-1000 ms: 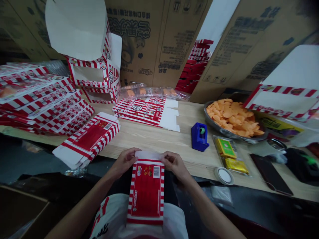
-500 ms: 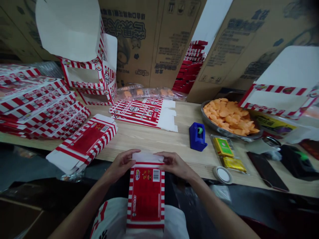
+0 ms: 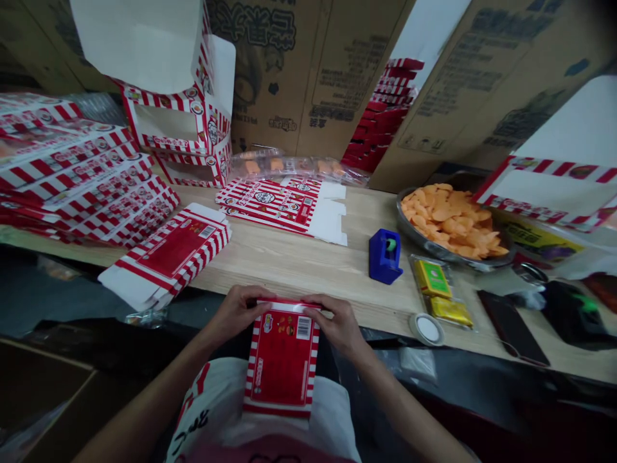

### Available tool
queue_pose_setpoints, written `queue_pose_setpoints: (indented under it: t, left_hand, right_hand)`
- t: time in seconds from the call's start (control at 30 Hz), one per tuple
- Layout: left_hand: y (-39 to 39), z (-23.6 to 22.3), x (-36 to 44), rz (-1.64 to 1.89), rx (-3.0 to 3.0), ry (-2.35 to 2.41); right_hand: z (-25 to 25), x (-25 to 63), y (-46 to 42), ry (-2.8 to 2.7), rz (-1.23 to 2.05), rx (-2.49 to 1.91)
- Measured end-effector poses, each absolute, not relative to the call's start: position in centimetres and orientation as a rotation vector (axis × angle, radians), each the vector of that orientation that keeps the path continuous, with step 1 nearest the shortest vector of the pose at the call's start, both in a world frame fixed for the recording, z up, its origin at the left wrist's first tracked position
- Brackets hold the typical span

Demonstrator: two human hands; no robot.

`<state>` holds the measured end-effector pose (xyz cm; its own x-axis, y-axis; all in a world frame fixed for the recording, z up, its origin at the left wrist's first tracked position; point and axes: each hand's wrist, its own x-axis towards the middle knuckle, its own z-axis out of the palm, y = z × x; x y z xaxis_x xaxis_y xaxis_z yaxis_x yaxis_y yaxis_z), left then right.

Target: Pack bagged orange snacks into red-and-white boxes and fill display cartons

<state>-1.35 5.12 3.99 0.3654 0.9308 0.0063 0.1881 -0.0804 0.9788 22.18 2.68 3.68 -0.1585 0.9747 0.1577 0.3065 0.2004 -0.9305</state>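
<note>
The left hand (image 3: 238,312) and right hand (image 3: 340,321) each pinch a top corner of the red-and-white striped carton (image 3: 281,363), thumbs on its printed face, a grip that probably keeps its upper edge even. The carton stands in front of the shirt (image 3: 330,405), just short of the table (image 3: 294,260), perhaps so the body steadies its lower end. Beyond, the blue tape dispenser (image 3: 384,257) and folded carton stack (image 3: 176,247) flank a bare working strip, both seemingly placed for easy reach.

Red carton (image 3: 282,360) with illegible small print (image 3: 304,381), box stack (image 3: 89,168) partly beyond left edge
</note>
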Motion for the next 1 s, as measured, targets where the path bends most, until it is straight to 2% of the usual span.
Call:
queue_pose_setpoints:
  t: [0.1,0.47,0.87,1.0]
  left_hand:
    - [5.6,4.3,-1.4,0.840,1.450,1.034]
    - [6.2,4.2,-0.9,0.816,1.486,0.950]
    - [7.5,5.5,-0.1,0.772,1.760,1.005]
    - [6.3,4.8,-0.3,0.874,1.657,0.952]
  right_hand:
    - [4.3,22.1,3.1,-1.663,0.958,-1.270]
    - [5.3,22.7,4.4,-1.548,1.311,-1.340]
    - [5.4,22.6,4.4,-1.669,1.074,-1.336]
    - [5.2,22.6,3.5,-1.513,1.190,-1.241]
